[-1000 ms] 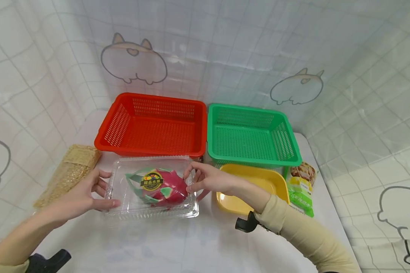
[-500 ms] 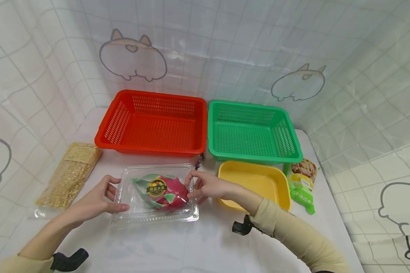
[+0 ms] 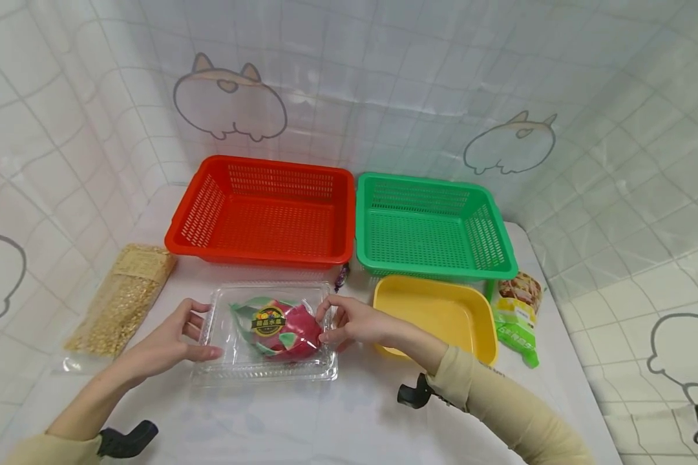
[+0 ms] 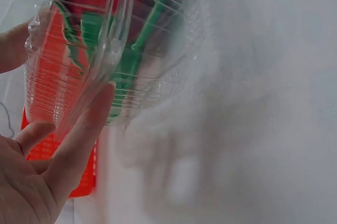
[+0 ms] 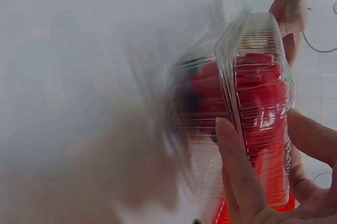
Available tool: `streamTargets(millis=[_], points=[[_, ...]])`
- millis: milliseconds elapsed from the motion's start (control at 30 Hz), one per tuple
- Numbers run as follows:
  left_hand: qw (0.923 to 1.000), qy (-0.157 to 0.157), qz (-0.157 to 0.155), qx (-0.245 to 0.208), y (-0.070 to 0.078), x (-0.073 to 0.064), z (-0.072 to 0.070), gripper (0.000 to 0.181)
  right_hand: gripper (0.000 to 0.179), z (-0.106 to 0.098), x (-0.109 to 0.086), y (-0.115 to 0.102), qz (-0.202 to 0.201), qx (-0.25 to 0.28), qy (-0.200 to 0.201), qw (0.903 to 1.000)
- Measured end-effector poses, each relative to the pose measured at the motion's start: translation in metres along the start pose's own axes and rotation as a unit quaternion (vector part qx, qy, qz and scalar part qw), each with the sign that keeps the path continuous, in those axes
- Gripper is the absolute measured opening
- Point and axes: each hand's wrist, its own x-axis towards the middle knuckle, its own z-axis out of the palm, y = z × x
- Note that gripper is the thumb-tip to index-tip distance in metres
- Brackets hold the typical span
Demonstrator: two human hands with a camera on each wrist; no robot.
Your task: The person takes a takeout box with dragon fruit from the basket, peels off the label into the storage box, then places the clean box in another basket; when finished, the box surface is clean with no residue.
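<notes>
A clear plastic clamshell box (image 3: 227, 336) holds a red dragon fruit (image 3: 295, 329) with green tips. A black label (image 3: 267, 321) sits on its lid. My left hand (image 3: 177, 342) grips the box's left end, its thumb over the top edge. At the opposite end my right hand (image 3: 355, 321) pinches the box between thumb and fingers. The left wrist view shows fingertips (image 4: 108, 95) under the box's rim. In the right wrist view the box (image 5: 258, 103) stands on its side in the picture, with a finger against the rim. A blurred shadow lies on the table nearby.
A red basket (image 3: 267, 259) and a green basket (image 3: 436, 270) stand behind the box. A yellow tray (image 3: 436, 323) is right of my right hand. A bag of grains (image 3: 122, 297) lies left, a green snack bag (image 3: 518, 316) right. A purple-wrapped sweet (image 3: 341, 276) lies near the baskets.
Both hands have brought the box slightly right and toward me. The purple-wrapped sweet behind it has come fully into view. During the last half second little has moved.
</notes>
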Motion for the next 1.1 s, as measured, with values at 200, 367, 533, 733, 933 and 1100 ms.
streamTargets(millis=[200,367,533,733,933,1100], points=[[0.9999,0.010,0.003,-0.007,-0.003,-0.001,0.002,0.081,0.031,0.001,-0.002,0.007,-0.014,0.020,0.006,0.9997],[0.9991,0.023,0.022,-0.027,-0.009,-0.004,0.005,0.083,0.031,0.003,-0.004,0.014,-0.035,0.019,0.012,0.9991],[0.9988,0.019,0.028,-0.037,-0.015,-0.006,0.006,0.086,0.031,0.003,-0.009,0.014,-0.043,0.025,0.025,0.9985],[0.9963,0.003,0.043,-0.074,-0.014,-0.001,0.005,0.098,0.031,0.003,-0.015,0.013,-0.063,-0.028,0.068,0.9953],[0.9924,-0.006,0.062,-0.106,-0.010,0.007,0.007,0.108,0.027,0.009,-0.017,0.004,-0.077,-0.101,0.151,0.9803],[0.9898,-0.001,0.081,-0.117,-0.010,0.011,0.010,0.110,0.027,0.016,-0.014,-0.009,-0.094,-0.134,0.203,0.9653]])
